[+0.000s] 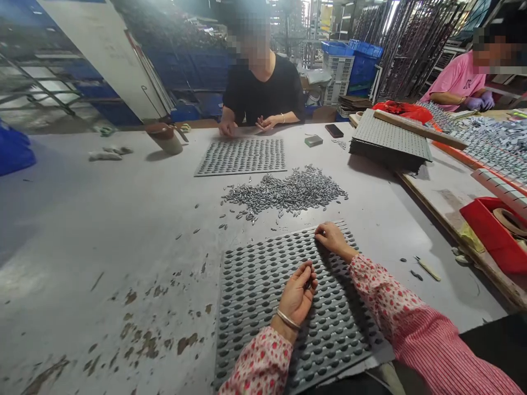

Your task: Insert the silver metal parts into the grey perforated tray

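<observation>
A grey board (259,291) with rows of dark oval pieces lies in front of me. Above its middle is my left hand (297,291), fingers curled around small dark pieces, a bracelet on the wrist. At the board's far edge my right hand (329,238) pinches with fingertips pointing down; whatever it holds is too small to make out. Beyond the board a loose pile of small grey oval pieces (288,192) spreads over the white table (123,219), with a few strays around it.
Across the table a person (265,90) sits behind a second board (242,156). Stacked boards (391,137) and a red bin (494,236) are at right, near a small tool (428,269). Another person (457,82) works at far right. A brown pot (164,137) stands far left.
</observation>
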